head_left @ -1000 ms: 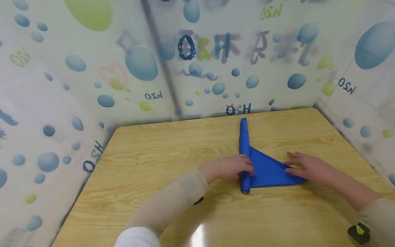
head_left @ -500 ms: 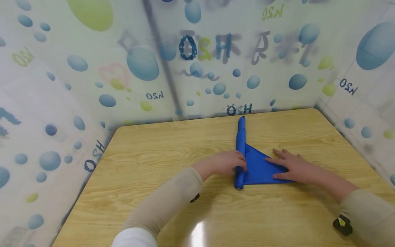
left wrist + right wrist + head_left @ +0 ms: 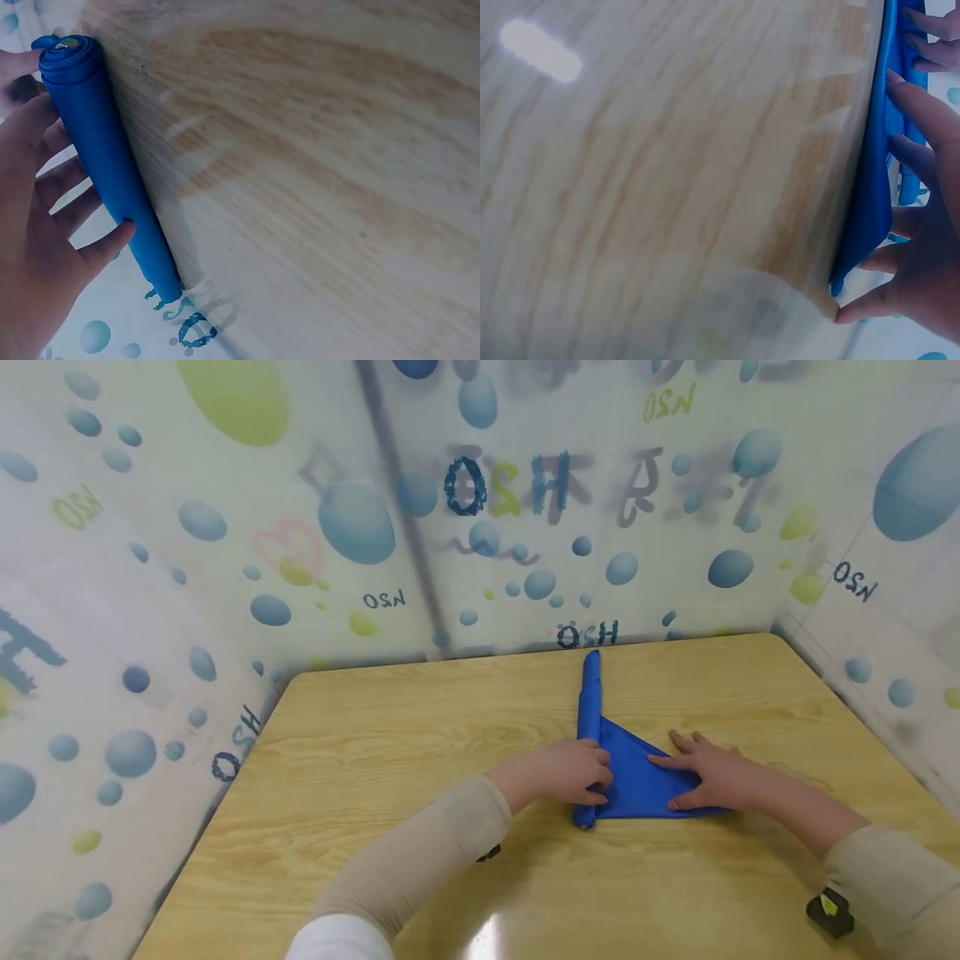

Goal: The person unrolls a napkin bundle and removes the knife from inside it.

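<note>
A blue cloth, partly rolled into a narrow tube (image 3: pixel 590 702), lies lengthwise on the wooden table, its far end close to the back edge. From the tube's right side a flat triangular flap (image 3: pixel 637 783) spreads out. My left hand (image 3: pixel 566 771) grips the near half of the tube with fingers curled over it; in the left wrist view the tube (image 3: pixel 105 150) shows a spiral end. Fingers spread, my right hand (image 3: pixel 723 777) rests on the flap's right part and hides its tip. The right wrist view shows the flap's edge (image 3: pixel 870 195) beside the fingertips.
The wooden table (image 3: pixel 390 735) runs back to a wall (image 3: pixel 495 577) covered with blue and green bubble prints. Wrist devices sit under both sleeves, the right one (image 3: pixel 830 912) near the table's lower right. Light glares off the tabletop at the front.
My right hand has slid left, farther onto the flap, and its fingers have spread wider. The tube has shifted slightly left, still under my left hand. The head view has tilted a little.
</note>
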Action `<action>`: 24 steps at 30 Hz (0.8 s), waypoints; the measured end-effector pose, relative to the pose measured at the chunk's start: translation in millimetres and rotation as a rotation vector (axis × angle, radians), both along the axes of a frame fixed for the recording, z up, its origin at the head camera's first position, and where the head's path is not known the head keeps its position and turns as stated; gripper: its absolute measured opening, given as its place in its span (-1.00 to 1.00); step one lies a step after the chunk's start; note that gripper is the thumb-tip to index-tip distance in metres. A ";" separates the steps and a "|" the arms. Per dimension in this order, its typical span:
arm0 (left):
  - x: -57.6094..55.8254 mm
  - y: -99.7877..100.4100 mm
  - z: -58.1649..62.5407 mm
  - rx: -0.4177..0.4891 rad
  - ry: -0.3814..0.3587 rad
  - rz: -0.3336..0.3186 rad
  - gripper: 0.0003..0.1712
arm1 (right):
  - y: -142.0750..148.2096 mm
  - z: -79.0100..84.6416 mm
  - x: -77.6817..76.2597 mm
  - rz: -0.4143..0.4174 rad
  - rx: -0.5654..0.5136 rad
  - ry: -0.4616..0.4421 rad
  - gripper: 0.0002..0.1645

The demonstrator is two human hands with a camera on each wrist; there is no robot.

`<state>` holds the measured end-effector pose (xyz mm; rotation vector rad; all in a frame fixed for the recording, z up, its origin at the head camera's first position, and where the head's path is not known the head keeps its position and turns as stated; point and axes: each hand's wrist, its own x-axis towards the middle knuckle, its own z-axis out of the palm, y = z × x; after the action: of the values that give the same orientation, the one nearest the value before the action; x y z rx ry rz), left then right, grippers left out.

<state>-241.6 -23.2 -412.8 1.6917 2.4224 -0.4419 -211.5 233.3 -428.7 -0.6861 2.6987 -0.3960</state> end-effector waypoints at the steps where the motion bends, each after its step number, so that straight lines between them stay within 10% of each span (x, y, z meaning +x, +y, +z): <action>1: 0.4 0.2 0.0 -0.012 0.009 0.002 -0.69 | -0.1 -0.2 0.5 -0.002 0.002 -0.001 0.03; 24: -2.7 -31.9 3.7 0.009 -0.036 0.038 -0.79 | -2.8 0.5 -3.2 0.005 -0.004 -0.032 0.02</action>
<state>-244.3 -55.1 -409.0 1.6399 2.4300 -0.3930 -214.6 230.5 -428.2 -0.6823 2.6662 -0.4076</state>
